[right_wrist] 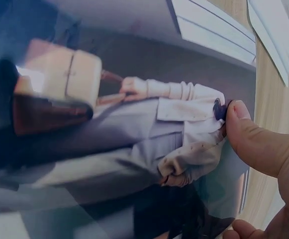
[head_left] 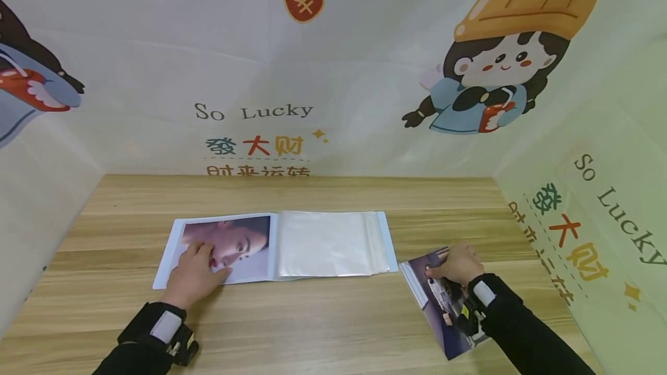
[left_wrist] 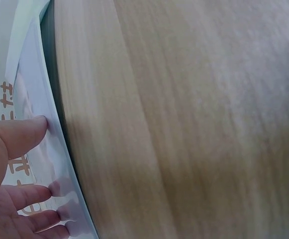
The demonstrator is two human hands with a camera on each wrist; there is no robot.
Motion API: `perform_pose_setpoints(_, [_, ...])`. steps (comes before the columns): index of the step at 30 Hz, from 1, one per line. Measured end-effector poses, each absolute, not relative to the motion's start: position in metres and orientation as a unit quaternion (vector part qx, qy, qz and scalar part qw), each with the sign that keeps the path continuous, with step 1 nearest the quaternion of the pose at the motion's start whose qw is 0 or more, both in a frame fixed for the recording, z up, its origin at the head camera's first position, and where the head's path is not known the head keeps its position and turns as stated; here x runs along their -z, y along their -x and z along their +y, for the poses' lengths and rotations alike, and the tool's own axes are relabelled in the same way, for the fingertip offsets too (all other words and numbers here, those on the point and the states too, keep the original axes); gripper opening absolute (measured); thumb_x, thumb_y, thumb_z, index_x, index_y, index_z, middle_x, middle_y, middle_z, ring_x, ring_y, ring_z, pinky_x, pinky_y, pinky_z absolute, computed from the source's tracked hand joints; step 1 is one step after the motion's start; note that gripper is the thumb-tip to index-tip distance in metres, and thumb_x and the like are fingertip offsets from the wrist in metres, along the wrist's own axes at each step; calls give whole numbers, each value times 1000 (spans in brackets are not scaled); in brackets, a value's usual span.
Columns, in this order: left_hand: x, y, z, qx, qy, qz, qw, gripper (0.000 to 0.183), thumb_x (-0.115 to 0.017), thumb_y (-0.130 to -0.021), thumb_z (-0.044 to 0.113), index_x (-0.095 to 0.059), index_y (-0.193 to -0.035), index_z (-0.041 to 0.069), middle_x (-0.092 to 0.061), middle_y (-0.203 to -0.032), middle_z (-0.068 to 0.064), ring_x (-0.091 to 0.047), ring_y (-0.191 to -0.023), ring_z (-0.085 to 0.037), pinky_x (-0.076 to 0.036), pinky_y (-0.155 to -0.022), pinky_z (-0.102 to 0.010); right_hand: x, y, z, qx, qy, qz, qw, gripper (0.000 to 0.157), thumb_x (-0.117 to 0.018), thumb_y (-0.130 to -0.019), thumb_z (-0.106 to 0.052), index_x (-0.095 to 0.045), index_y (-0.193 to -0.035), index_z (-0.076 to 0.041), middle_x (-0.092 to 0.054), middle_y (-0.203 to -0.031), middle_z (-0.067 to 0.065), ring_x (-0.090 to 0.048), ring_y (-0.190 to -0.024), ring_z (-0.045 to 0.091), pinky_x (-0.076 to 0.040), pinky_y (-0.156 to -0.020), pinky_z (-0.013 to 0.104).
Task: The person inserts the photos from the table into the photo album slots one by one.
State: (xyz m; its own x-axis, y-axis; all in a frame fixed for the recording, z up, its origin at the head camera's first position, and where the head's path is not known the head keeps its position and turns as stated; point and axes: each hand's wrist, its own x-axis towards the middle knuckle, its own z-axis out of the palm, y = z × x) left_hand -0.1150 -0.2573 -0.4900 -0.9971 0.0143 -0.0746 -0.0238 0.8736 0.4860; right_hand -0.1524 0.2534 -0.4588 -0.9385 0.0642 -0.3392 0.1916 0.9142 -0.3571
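Observation:
An open photo album [head_left: 327,278] with pale blue edges lies on the wooden table. Its left page holds a portrait photo [head_left: 245,230] turned sideways, while the right page shows a blank, glossy clear sleeve [head_left: 323,245]. My left hand [head_left: 194,274] rests on the portrait page, thumb and fingertips spread over its surface near the lower edge. To the right of the album, my right hand [head_left: 457,265] pinches a photo print [right_wrist: 134,124] by one end. In the right wrist view, the thumb presses on the print's face, which pictures a standing figure carrying a bag; the other fingers are partly hidden.
The wooden table [head_left: 292,328] is enclosed by white printed sheets [head_left: 250,74] at the back and both sides. A small gap of table separates the album's right edge from the print. Dark sleeves and wrist-worn cameras are on both arms.

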Motion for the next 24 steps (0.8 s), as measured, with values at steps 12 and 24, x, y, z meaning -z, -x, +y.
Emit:
perform_pose_setpoints(12, [487,114,-256,-257,2,966,38,55,-76,-89,22,-54,-120,-18,-47,-134,-42,-51,-118,-61,-51,-85,-69,462,165,257,206,-59,969,125,74,-93,-78,-21,-48,-109,29,-45,-117,47,-52,-104,53,-47,-95,61])
perform_pose_setpoints(24, [484,114,-256,-257,7,965,51,54,-75,-90,23,-54,-119,-18,-45,-135,-43,-49,-119,-61,-52,-84,-68,459,173,262,347,-23,930,121,47,-74,-89,8,-31,-108,17,-40,-100,24,-49,-91,37,-51,-83,50])
